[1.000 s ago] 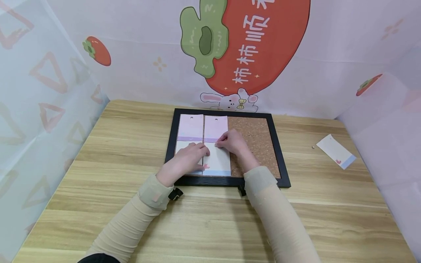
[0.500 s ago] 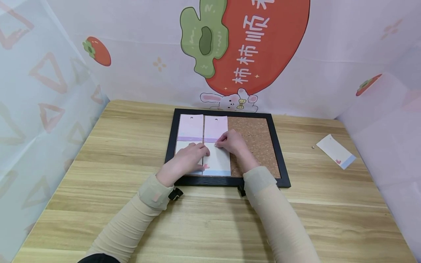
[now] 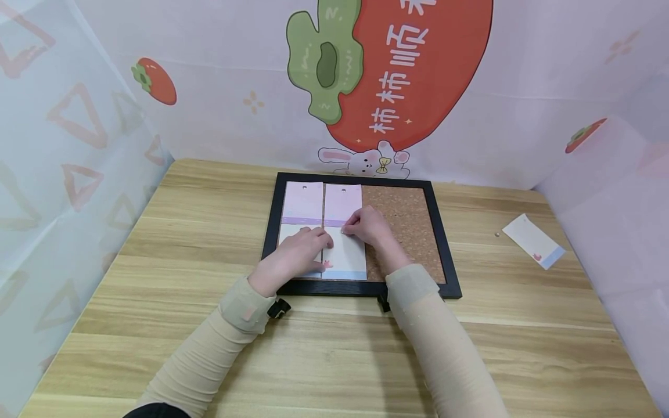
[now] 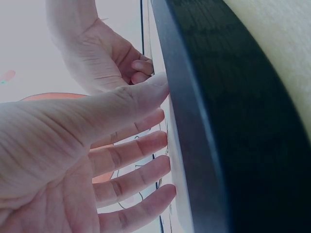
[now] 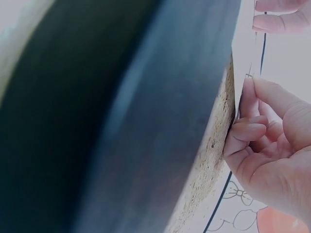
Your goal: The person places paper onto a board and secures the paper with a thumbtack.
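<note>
A black-framed cork board (image 3: 405,232) lies flat on the wooden table, with two pink cards (image 3: 303,202) fixed side by side in its upper part. Below them lie two white cards with blue lower ends. My right hand (image 3: 368,225) pinches a small pushpin (image 5: 249,75) between thumb and forefinger, at the top of the right white card (image 3: 345,255). Spread fingertips of my left hand (image 3: 298,252) press on the white cards and partly cover the left one (image 3: 284,232). In the left wrist view, the left fingers (image 4: 131,167) reach out lightly bent.
To the right of the board, a loose white card (image 3: 534,241) with a blue end lies on the table (image 3: 157,290). A tiny pin (image 3: 497,234) sits beside it. Printed cloth walls (image 3: 219,116) stand behind and at both sides.
</note>
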